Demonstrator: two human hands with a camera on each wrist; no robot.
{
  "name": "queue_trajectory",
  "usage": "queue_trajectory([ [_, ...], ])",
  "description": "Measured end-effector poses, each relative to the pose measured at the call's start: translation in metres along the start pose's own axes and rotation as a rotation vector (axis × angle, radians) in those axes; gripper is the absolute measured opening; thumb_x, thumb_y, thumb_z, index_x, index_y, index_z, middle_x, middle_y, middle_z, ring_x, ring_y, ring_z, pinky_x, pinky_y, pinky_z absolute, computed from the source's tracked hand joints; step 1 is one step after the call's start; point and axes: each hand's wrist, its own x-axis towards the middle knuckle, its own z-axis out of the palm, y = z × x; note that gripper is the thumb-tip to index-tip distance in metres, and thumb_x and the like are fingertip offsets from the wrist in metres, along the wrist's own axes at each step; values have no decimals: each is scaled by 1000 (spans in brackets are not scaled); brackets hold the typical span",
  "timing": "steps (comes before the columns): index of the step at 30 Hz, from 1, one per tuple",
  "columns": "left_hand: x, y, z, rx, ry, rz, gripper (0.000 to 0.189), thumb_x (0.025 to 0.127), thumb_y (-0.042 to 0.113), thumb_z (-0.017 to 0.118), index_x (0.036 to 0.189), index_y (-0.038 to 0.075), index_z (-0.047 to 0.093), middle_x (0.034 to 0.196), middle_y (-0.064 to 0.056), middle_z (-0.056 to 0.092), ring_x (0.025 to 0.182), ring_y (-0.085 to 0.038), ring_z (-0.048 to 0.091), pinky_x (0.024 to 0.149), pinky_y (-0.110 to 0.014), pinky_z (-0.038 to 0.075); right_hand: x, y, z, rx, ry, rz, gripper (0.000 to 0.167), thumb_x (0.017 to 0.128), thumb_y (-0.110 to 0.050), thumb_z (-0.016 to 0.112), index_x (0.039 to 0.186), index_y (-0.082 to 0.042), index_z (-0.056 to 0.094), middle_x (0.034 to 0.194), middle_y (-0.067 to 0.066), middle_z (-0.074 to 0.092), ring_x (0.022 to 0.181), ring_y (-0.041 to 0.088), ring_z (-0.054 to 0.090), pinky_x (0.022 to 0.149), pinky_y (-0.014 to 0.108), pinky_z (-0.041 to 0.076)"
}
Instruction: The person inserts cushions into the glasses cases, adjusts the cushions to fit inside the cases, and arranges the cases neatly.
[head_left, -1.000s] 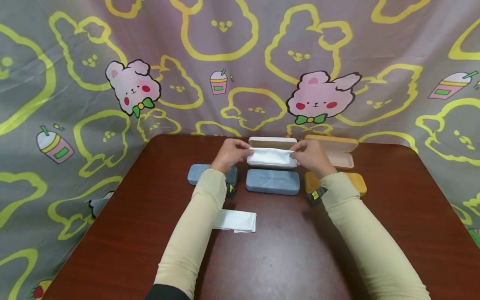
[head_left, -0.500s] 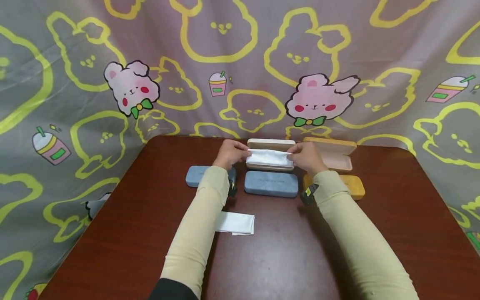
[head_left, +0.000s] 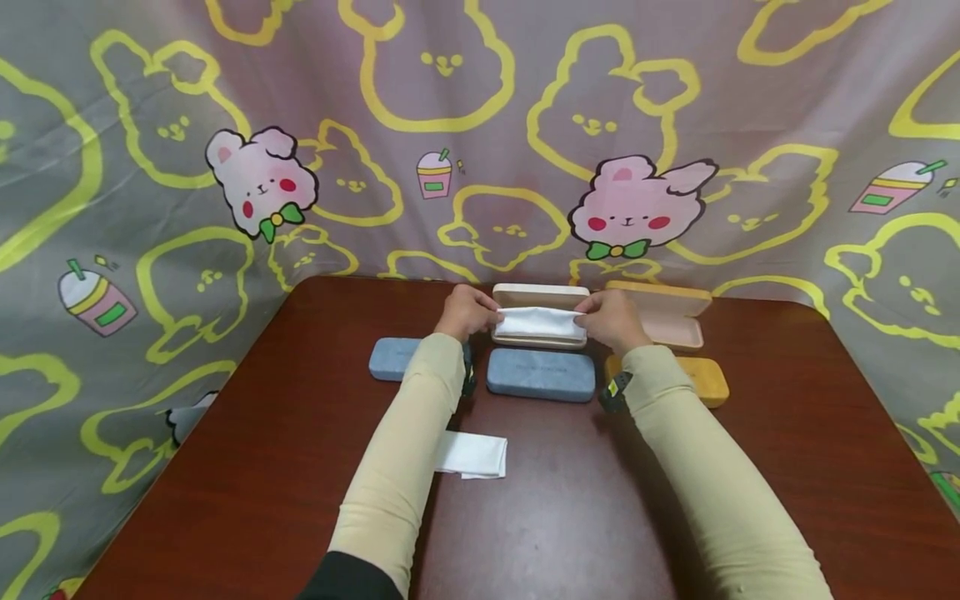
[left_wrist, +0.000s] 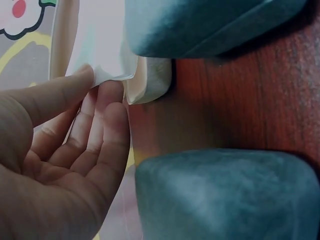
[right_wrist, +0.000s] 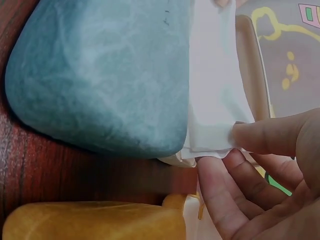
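Pinching the cloth [head_left: 540, 322], left hand [head_left: 466, 313] and right hand [head_left: 614, 320] seem to be loading the cream case [head_left: 540, 295], needing level lowering next.

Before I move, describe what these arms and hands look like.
The left hand and right hand are ungloved. Both sleeves are pale yellow and creased; black fabric shows at the left one's upper end. Near each hand is a small dark device with yellow marking.

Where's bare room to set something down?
Bare table: left of the leftmost blue case, right of the closed yellow case, and between the folded cloth and right sleeve. Crowded: back middle, where left hand and right hand pinch a second cloth at the open cream case.
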Motion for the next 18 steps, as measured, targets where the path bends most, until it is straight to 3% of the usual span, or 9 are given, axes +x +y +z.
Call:
queue_trajectory([
  [7, 5, -3, 4, 30, 13, -43, 8, 82, 3, 83, 85, 0, 77, 78, -11, 71, 72, -24, 69, 78, -47, 57, 2, 1, 1, -20, -5, -10, 10, 88, -8, 73, 93, 1, 75, 96, 15, 67, 80, 27, 57, 61, 32, 48],
  [18, 10, -5, 8, 100, 43, -31, 10, 80, 4, 85, 85, 0, 78, 75, -9, 72, 68, -17, 69, 62, -28, 51, 5, 5, 3, -68, -10, -40, 11, 88, -7, 72, 94, 2, 76, 99, 17, 70, 86, 30, 60, 70, 38, 51],
])
